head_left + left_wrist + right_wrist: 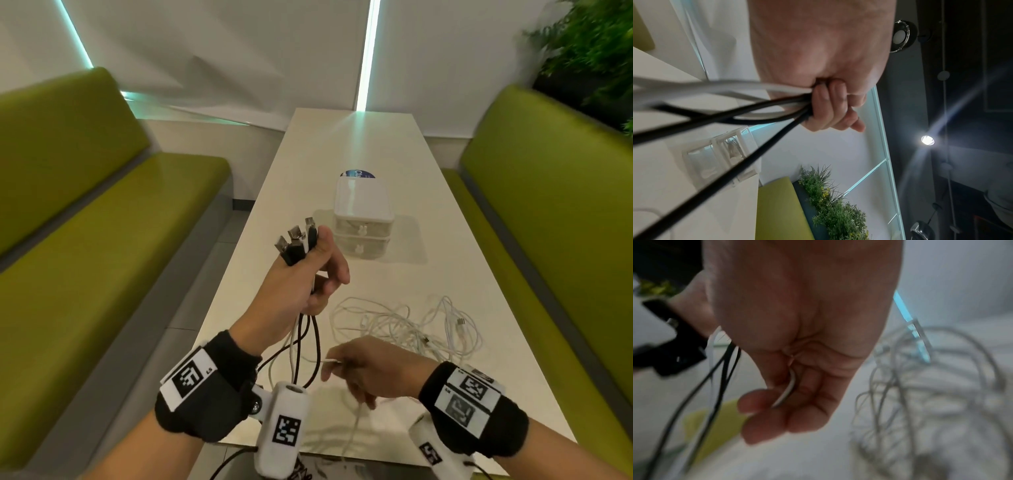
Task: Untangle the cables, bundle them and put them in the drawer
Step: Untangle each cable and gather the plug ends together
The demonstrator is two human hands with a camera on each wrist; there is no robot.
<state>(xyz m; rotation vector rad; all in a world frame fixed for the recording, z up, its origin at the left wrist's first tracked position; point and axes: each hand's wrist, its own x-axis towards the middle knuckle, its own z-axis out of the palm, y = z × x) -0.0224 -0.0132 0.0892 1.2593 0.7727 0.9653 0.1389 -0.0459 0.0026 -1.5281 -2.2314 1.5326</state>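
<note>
while the left hand (301, 274) grips a bunch of black and white cables (297, 244) plugs-up, just this side of the drawer box (362, 219), the right hand (370, 368) pinches one white cable (330, 361). a loose white tangle (407, 325) lies on the table (342, 144), near the box.

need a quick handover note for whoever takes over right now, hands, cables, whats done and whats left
Left hand: grips a bunch of black and white cables, plugs gathered upward.
Right hand: pinches one thin white cable.
Loose tangle of white cables lies on the cream table.
White two-drawer plastic box stands beyond, drawers closed.
Done: plug ends collected.
Left: untangle, bundle, open a drawer, stow.
</note>
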